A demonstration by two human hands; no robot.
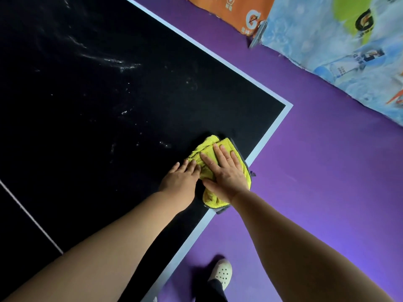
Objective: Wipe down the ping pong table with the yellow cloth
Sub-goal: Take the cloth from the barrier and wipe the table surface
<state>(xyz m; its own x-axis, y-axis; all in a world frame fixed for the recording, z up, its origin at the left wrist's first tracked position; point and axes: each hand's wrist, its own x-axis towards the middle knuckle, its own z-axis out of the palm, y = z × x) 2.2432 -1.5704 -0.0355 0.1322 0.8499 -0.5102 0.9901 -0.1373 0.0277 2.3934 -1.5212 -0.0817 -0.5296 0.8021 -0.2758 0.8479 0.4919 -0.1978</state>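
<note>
Yellow terry cloth: folded, we press it on the black pale-edged table.
Right hand: flat on it, fingers straight.
Left hand: flat, fingertips touching it.

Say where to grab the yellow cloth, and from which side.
Probably the raised fold at the far end of the cloth, pinched from above. It stands bunched off the table, and it is the part that the flat right hand and left hand leave bare.
</note>
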